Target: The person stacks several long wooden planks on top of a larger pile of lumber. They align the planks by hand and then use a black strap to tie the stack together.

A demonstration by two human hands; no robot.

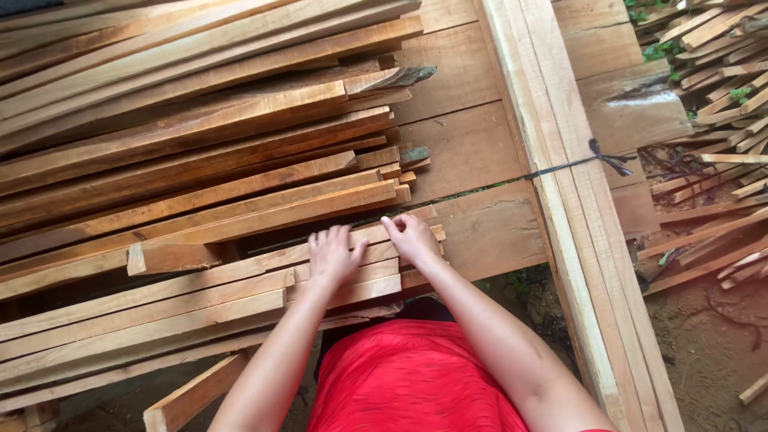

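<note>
Head view looks down on both hands laid over a stack of wooden slats (240,280). Left hand (334,254) lies flat, palm down, its fingers (328,238) spread and gripping nothing. Right hand (410,237) rests beside it near the slat ends, fingers curled lightly on the top slat; whether it grips is unclear. Beneath lies a plank counter (480,144). A tied bundle of long pale boards (560,184) runs alongside at the right.
</note>
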